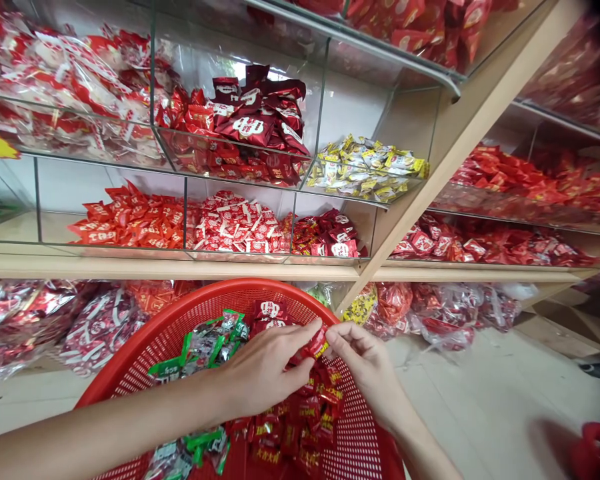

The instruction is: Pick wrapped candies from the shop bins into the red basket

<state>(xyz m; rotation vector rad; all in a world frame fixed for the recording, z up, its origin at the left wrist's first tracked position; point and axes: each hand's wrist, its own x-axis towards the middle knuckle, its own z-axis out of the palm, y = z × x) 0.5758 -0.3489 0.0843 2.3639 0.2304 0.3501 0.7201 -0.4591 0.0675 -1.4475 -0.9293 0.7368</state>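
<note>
A small red packet with yellow print [316,344] is held between both hands over the right part of a round red plastic basket [375,427]. My left hand [273,370] pinches its left side, thumb below and fingers above. At its right end, my right hand [363,363] grips with thumb and fingertips. Inside the basket lie green-and-clear packets [205,343] on the left, dark red packets with white labels [270,310] at the back and red packets with yellow print [300,427] at the right. My left forearm covers part of the basket.
Wooden shelves [280,270] with clear dividers rise behind the basket, filled with red, white and yellow wrapped packets. Bulging clear bags [445,310] sit under the bottom shelf. Tiled floor [460,400] shows at the right, with a red object [597,450] in the lower corner.
</note>
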